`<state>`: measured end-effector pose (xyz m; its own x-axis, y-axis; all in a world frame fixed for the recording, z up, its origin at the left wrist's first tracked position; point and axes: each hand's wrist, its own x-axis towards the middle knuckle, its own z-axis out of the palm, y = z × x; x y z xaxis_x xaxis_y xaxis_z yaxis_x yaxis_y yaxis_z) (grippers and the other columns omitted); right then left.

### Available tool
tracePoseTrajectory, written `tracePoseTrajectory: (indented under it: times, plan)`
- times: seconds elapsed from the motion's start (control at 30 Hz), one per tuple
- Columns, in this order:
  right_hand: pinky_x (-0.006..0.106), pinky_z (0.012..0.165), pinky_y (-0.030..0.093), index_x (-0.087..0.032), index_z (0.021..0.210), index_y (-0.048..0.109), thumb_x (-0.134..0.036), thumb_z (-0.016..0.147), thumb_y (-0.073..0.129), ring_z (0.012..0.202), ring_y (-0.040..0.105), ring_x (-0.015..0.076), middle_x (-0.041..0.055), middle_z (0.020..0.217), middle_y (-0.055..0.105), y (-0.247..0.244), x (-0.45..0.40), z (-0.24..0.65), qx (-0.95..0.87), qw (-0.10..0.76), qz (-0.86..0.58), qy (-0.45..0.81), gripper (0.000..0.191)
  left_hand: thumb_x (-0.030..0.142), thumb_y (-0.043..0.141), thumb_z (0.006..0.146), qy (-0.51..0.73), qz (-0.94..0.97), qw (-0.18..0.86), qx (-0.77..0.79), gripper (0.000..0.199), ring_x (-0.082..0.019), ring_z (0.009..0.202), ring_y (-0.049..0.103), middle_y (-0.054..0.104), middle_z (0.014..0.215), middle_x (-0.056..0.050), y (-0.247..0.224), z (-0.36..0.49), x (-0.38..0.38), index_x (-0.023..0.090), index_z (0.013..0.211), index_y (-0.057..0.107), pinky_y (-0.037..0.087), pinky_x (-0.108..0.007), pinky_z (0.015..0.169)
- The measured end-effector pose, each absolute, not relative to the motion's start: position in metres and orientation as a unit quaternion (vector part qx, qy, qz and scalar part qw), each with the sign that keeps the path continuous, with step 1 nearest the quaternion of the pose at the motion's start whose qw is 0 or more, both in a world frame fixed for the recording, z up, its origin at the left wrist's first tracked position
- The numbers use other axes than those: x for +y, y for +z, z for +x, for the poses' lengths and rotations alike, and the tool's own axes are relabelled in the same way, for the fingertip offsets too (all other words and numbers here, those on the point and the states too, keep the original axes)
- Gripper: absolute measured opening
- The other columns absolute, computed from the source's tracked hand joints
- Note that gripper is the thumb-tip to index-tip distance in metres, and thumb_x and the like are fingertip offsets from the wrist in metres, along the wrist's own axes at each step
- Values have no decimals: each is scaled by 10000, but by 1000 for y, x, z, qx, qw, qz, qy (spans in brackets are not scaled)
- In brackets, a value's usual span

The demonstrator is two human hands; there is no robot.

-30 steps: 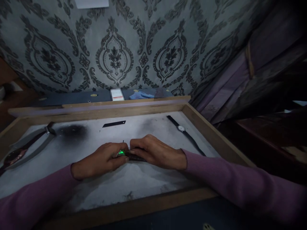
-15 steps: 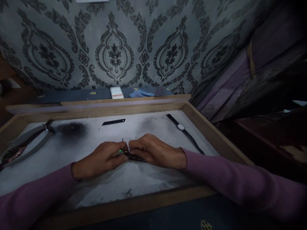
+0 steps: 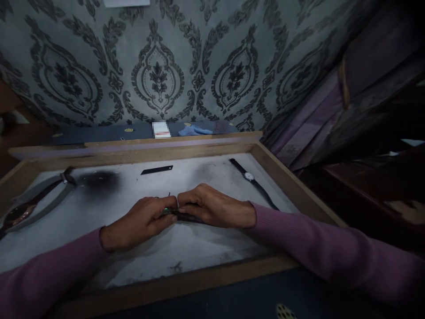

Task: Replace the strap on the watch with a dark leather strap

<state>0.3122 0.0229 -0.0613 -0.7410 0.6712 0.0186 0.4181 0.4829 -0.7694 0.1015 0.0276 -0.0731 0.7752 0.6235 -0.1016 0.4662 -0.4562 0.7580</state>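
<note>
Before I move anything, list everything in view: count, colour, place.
Held wristwatch: 1, dark with green glint, between both hands
White-dial wristwatch: 1, black strap, right side of tray
Copper-toned wristwatch: 1, dark strap, left side of tray
Snap-off blade: 1, black, far middle of tray
Tray: 1, wooden walls, whitish base, beneath hands
Packet: 1, white and red, behind tray
Crumpled cloth: 1, blue, right of packet
Patterned cover: 1, dark blue, behind and before tray
Damask wall covering: 1, grey, background
Sheet: 1, white, top edge
Tied curtain: 1, purple, right
Items at far right: too dark to name
Left hand: 1, gripping wristwatch's green end
Right hand: 1, gripping wristwatch's strap
Sleeves: 2, purple, on both arms
</note>
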Motion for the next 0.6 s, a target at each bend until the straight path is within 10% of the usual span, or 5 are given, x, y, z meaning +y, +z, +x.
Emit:
tracePoseTrajectory:
  times: [0.6]
  plan:
    - [224, 580, 293, -116, 931, 642, -120, 926, 487, 597, 453, 74, -8, 689, 575, -60, 21, 315, -878, 126, -342, 310, 155, 302, 464, 916, 82, 851, 411, 316, 212, -195, 811, 585, 659, 878, -40, -68, 104, 31, 181, 994, 620, 469, -329, 758]
